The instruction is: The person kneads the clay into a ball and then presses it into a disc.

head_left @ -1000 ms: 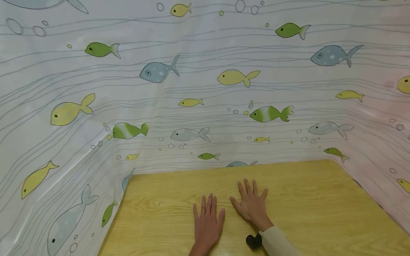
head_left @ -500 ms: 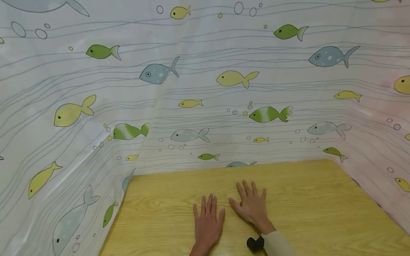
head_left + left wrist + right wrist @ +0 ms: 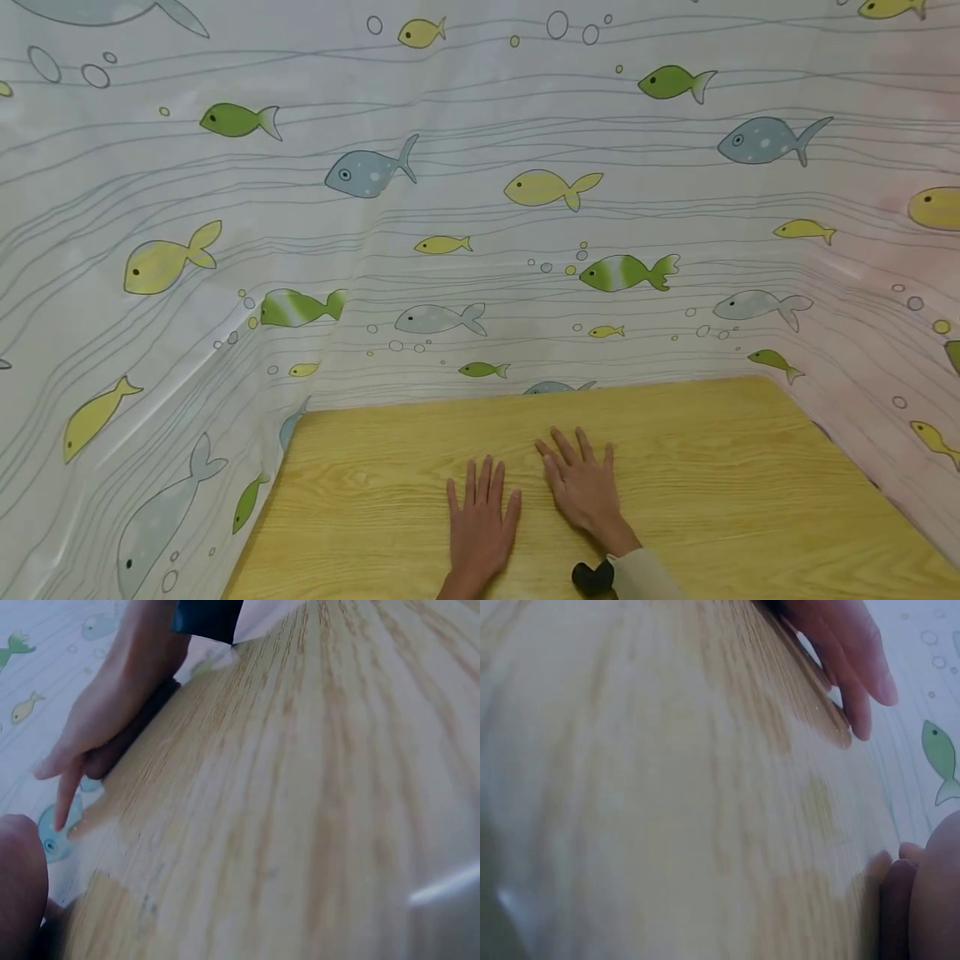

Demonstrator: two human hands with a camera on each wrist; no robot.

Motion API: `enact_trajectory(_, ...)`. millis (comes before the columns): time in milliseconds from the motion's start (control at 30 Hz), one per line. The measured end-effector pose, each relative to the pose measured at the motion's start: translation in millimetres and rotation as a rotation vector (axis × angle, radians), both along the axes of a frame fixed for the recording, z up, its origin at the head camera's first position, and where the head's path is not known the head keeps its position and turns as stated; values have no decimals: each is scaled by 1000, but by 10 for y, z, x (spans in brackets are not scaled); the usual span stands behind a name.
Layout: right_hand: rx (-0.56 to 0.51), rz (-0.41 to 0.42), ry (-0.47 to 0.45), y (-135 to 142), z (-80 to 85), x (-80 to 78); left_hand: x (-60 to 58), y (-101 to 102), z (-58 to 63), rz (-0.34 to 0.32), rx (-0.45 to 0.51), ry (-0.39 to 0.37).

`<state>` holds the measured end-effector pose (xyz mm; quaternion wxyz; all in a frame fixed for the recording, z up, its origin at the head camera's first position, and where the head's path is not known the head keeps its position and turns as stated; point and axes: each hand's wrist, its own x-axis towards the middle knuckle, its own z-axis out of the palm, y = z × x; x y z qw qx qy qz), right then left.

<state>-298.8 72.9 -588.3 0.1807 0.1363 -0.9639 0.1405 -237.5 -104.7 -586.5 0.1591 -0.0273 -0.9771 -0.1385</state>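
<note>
My left hand (image 3: 482,529) rests palm down on the yellow wood-grain table (image 3: 375,500), its fingers straight and pointing away from me. To its right, my right hand (image 3: 587,492) is over the tabletop too, fingers spread and thumb out towards the left hand. Neither holds anything. Across the table in the left wrist view, the right hand (image 3: 112,712) is seen from the side, fingers slanting down. The right wrist view catches the left hand's fingers (image 3: 847,667) near its top edge and part of the right hand (image 3: 935,892) at bottom right.
A black rounded piece (image 3: 592,577) sits beside the right wrist, next to a cream sleeve (image 3: 648,577). White sheeting (image 3: 450,283) printed with green, yellow and blue fish rises behind the table and along both its sides.
The right hand has shifted slightly towards me, and its fingers have changed their spread and tilt. The left hand stays in place on the table. The head view has moved a little.
</note>
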Motion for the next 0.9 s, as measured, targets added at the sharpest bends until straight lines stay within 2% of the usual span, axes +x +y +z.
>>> enact_trajectory(233, 62, -36, -12, -93, -10, 12, 29, -54, 32, 6, -30, -18)
enact_trajectory(433, 78, -82, 14, -133, -6, -3, 11, -73, 49, -11, 0, 6)
enact_trajectory(633, 92, -108, -5, -126, -7, 5, 8, -46, 26, -10, 10, 38)
enact_trajectory(767, 113, -138, -3, -104, -19, 2, 5, -15, 12, -18, 7, 14)
enact_trajectory(900, 72, -135, -11, -100, -26, -14, -1, 2, 21, -11, -4, -5)
